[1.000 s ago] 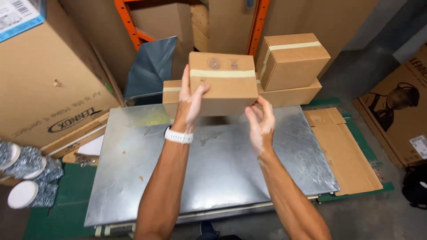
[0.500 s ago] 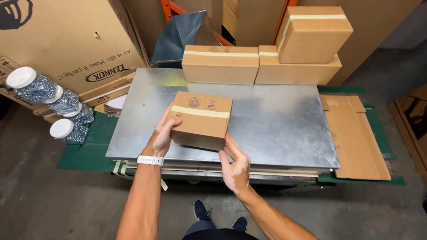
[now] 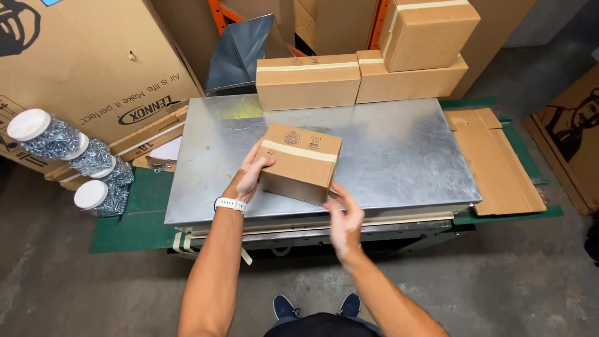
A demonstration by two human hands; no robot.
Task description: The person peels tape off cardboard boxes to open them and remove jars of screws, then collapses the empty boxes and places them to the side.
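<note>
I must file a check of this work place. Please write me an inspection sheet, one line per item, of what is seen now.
Surface: grey sheet-metal top, scuffed, lying on a low stack with green mats under it.
Job's things: small taped cardboard box, tilted, near the front edge of the top.
Clutter: three taped boxes at the back, one stacked on another; flattened cardboard at the right; jars of screws at the left.
Hands: left hand grips the box's left side; right hand, blurred, fingers at its lower right corner.
Cables: nothing seen.
Surroundings: large cartons, orange rack posts, concrete floor.
</note>
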